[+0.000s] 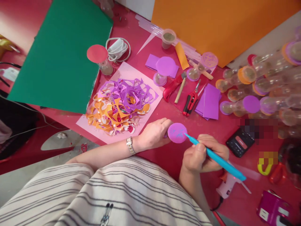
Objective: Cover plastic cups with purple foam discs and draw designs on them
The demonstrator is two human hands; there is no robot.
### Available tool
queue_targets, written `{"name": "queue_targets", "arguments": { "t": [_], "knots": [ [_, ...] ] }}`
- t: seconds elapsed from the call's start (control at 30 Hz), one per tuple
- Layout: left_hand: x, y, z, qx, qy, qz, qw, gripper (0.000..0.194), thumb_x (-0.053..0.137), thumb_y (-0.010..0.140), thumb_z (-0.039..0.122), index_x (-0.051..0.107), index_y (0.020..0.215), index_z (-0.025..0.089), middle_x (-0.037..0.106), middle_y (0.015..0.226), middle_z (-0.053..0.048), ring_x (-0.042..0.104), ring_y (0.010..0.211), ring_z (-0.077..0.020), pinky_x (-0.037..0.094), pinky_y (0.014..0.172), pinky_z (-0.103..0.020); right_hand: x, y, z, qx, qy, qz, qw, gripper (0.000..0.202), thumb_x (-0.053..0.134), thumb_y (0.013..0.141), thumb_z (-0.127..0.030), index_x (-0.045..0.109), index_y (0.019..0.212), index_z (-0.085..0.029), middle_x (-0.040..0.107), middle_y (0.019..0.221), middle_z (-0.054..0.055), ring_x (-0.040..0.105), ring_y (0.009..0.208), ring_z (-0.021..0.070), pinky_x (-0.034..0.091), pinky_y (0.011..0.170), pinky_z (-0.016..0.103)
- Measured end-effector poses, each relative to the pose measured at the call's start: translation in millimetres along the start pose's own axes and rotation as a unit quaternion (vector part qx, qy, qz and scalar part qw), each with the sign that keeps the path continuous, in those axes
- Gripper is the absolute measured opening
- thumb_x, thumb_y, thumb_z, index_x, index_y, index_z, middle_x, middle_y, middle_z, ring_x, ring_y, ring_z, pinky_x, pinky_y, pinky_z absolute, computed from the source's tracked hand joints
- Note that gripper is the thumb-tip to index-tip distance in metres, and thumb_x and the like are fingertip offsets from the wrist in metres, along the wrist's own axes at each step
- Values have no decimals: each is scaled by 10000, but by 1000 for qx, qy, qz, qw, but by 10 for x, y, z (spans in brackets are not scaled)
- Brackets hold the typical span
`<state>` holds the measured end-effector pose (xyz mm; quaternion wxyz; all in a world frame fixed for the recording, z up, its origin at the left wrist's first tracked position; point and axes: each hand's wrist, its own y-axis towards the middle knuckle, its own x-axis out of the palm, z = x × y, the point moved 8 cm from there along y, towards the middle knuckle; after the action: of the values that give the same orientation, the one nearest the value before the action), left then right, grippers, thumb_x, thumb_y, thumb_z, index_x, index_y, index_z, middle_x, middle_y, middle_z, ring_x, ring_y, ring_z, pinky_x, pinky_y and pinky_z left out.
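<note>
My left hand [158,133], with a watch on its wrist, is closed at the edge of a purple paper disc [175,135] marked with blue ink strokes. Whatever lies under the disc is mostly hidden, though similar discs nearby top clear plastic sand timers. In my right hand [204,153] is a blue pen [221,160], its tip touching or very near the disc's right edge. Beyond the hands stand a purple-topped sand timer [166,67] and a red-topped one [97,54]. Purple paper pieces [209,102] lie stacked past my right hand.
Paper scraps [119,106] are heaped on a pink sheet [105,133]. Red-handled pliers [190,102], a red cutter [172,89] and a glue gun [228,185] lie around. Several sand timers [251,103] crowd the right. Green board [61,56] and orange board [218,28] edge the table.
</note>
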<state>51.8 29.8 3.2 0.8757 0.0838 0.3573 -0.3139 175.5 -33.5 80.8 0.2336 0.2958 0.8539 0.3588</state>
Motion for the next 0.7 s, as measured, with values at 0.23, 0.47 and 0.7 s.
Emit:
{"name": "queue_targets", "arguments": {
  "t": [0.23,0.47,0.7],
  "knots": [
    [-33,-17,-24,16,-21,38,999,168,646,792,196,523,906,183,575,832,-15,597,764,-169,492,675,-259,-123,-67,89,26,-37,78,996,76,612,862,-261,634,887,-193,510,628,-31,527,556,140,442,531,301],
    [-84,-32,-41,55,-76,105,990,221,662,776,156,557,968,183,627,866,-18,635,798,-169,513,714,-257,-105,-163,257,120,-22,55,991,145,567,921,-223,646,1042,-204,589,742,-20,570,581,101,498,574,272],
    [-244,-75,-53,71,-115,195,972,219,702,768,196,583,952,177,662,835,-14,660,752,-150,523,701,-238,38,-185,351,174,-27,-15,984,180,549,929,-208,634,1087,-198,635,775,-5,616,633,113,535,599,275]
  ]
}}
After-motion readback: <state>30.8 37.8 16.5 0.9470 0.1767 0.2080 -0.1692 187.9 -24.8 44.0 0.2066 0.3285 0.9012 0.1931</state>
